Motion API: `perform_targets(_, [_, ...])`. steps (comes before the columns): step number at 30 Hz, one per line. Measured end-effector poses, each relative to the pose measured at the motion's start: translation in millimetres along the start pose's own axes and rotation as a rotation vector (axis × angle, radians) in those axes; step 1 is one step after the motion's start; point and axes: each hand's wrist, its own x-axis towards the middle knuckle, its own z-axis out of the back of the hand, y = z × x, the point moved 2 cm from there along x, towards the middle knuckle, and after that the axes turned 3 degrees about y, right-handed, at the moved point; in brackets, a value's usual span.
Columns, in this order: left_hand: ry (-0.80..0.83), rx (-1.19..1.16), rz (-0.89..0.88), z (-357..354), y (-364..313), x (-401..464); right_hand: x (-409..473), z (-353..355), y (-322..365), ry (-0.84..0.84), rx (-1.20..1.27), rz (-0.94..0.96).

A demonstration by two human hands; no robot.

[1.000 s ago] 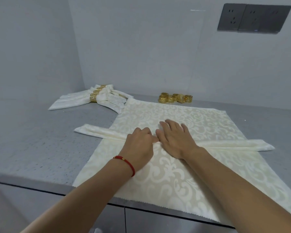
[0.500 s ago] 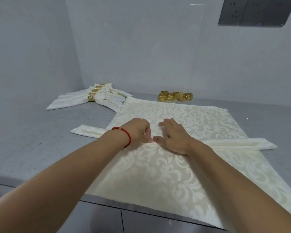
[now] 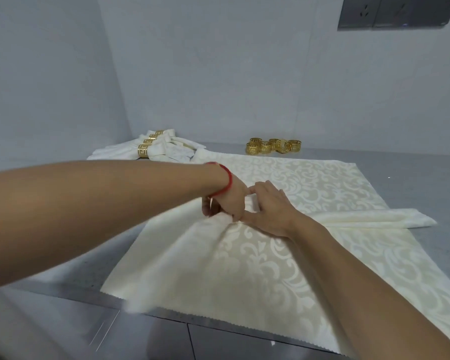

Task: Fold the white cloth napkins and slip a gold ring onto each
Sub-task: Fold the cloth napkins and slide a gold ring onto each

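Observation:
A folded strip of white patterned napkin (image 3: 369,218) lies across the top of a flat stack of napkins (image 3: 309,178) on the grey counter. My left hand (image 3: 226,201), with a red cord at its wrist, grips the strip's middle. My right hand (image 3: 268,206) touches it from the right, thumb and forefinger pinching the same gathered cloth, which puckers under both hands. The strip's left part is hidden behind my left forearm. Loose gold rings (image 3: 273,146) sit in a cluster at the back by the wall.
Several folded napkins wearing gold rings (image 3: 153,148) lie at the back left near the corner. The grey counter (image 3: 413,175) has a front edge (image 3: 70,294) close to me, with the stack's serrated hem over it. A wall socket panel (image 3: 395,11) is at upper right.
My left hand has turned and closed on the strip's middle, its forearm now swung across the left of the view. The right hand shifted from lying flat to pinching, and the cloth bunched up.

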Motion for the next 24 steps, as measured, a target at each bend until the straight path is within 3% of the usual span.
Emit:
perform_targets(4, [0.076, -0.439, -0.076, 6.2, 22.3, -4.7, -6.5, 5.9, 7.7, 0.028, 0.010, -0.035])
perform_targets(9, [0.060, -0.619, -0.262, -12.2, 41.9, 0.8, 5.1, 10.5, 7.7, 0.083, 0.143, -0.130])
perform_targets(13, [-0.104, -0.624, -0.399, -24.8, 52.0, 7.1, 2.3, 11.0, 2.3, 0.167, 0.149, -0.104])
perform_targets(17, [-0.336, -0.569, -0.456, -29.1, 49.0, 15.1, -5.9, 21.9, -6.9, 0.228, 0.478, -0.192])
perform_targets(24, [-0.477, -0.497, -0.453, -40.4, 36.3, 24.9, -6.2, 31.8, -11.3, 0.265, 0.507, -0.141])
